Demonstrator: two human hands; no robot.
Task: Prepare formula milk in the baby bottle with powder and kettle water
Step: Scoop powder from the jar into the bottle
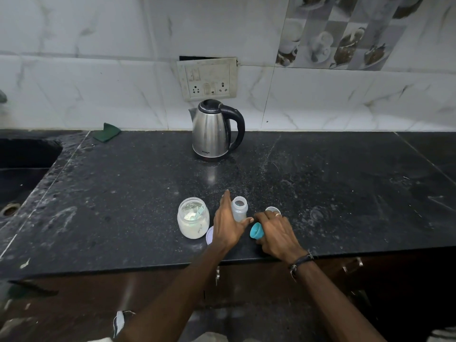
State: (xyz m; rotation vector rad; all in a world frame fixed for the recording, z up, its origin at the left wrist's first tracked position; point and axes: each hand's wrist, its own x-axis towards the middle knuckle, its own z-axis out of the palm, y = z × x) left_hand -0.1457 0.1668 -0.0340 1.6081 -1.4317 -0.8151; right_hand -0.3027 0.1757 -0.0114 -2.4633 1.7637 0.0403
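Observation:
A small clear baby bottle (239,208) stands upright and uncapped near the front of the black counter (123,193). My left hand (228,222) is curled around its left side, thumb and fingers touching it. My right hand (276,230) rests just right of the bottle and holds a teal cap (256,230) against the counter. To the left stands an open glass jar (193,217) of white powder with a scoop inside. A steel kettle (214,130) with a black handle sits at the back by the wall.
The jar's white lid (209,235) lies flat between jar and left hand. A small white cap (272,209) sits behind my right hand. A sink (22,164) is cut into the counter at far left, with a green scrub pad (107,132) near the wall.

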